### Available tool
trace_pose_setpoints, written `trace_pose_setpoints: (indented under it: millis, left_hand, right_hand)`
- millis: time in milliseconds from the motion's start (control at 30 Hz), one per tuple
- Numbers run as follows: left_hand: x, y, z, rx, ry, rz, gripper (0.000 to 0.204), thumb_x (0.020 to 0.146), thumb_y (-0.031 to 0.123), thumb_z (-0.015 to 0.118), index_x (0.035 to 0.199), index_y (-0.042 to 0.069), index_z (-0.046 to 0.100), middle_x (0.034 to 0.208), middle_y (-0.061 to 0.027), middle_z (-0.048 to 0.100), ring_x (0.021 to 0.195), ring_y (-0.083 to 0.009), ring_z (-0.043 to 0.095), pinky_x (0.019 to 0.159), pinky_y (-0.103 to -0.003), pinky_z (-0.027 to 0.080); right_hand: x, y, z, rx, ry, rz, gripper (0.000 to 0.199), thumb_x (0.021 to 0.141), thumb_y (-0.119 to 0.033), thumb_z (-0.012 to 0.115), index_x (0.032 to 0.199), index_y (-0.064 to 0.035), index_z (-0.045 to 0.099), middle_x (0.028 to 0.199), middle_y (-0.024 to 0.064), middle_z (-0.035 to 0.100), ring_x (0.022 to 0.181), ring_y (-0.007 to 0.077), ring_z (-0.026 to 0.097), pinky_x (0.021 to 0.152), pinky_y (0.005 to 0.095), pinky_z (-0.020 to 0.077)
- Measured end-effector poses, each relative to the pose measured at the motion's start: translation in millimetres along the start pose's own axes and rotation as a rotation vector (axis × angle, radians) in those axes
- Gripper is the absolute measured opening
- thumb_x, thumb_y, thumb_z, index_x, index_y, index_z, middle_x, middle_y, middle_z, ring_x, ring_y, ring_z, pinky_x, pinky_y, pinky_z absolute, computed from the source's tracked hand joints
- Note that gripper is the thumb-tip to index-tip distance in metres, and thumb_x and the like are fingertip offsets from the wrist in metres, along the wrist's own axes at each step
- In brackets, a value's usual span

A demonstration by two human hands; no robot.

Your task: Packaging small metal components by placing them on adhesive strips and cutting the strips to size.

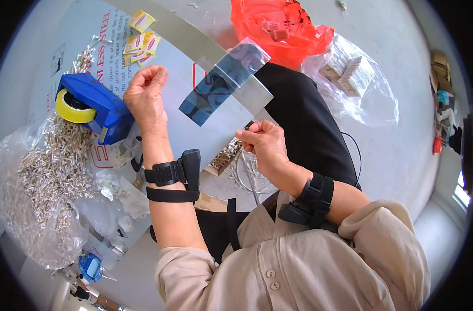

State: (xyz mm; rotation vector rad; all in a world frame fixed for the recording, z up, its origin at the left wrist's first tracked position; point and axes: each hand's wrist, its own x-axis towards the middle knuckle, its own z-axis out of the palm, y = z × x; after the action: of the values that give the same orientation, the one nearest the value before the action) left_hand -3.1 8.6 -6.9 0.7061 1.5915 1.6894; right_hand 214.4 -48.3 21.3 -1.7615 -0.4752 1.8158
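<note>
The left hand point(146, 96) is raised on an upright forearm, wrist strapped, palm turned away, its fingers loosely curled and holding nothing; it hovers just beside the blue tape dispenser point(99, 106) with its yellow roll point(70, 106). The right hand point(265, 142) comes in from the right on a bent arm, its fingers pinched shut on the lower edge of a clear plastic bag point(226, 83), which rises up and away between the two hands. A heap of small metal parts point(50, 166) lies at the left, a red bag point(278, 26) well beyond.
</note>
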Motion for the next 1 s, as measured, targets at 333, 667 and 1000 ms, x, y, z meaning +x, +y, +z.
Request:
trace_pose_setpoints:
  millis: [333,667,1000]
  left_hand:
    - [1,-5,4,0.104,-0.009,0.072,0.011,0.072,-0.003,0.071,0.081,-0.001,0.067,0.075,-0.0021,0.064,0.066,-0.0072,0.055,0.066,-0.021,0.048]
    - [-2,-6,5,0.113,-0.003,0.046,0.008,0.074,-0.001,0.07,0.081,-0.001,0.067,0.072,-0.0006,0.062,0.064,-0.0058,0.053,0.063,-0.019,0.046]
    - [-7,5,1,0.084,-0.008,-0.113,0.009,0.073,-0.003,0.069,0.081,-0.003,0.067,0.076,-0.0031,0.063,0.059,-0.0064,0.05,0.053,-0.018,0.04]
  right_hand:
    - [1,-3,6,-0.045,0.072,0.069,0.021,0.072,0.003,0.067,0.069,-0.0048,0.048,0.061,0.0051,0.053,0.051,0.0103,0.047,0.048,0.0234,0.0379]
    - [-7,0,-3,0.035,-0.054,-0.006,0.014,0.067,0.003,0.065,0.071,-0.0038,0.054,0.064,0.0019,0.053,0.054,0.0083,0.046,0.049,0.0219,0.0361]
    - [-13,3,-9,-0.001,-0.099,-0.033,0.004,0.068,0.001,0.063,0.072,0.0002,0.063,0.063,0.0006,0.056,0.056,0.0073,0.043,0.052,0.0229,0.0345]
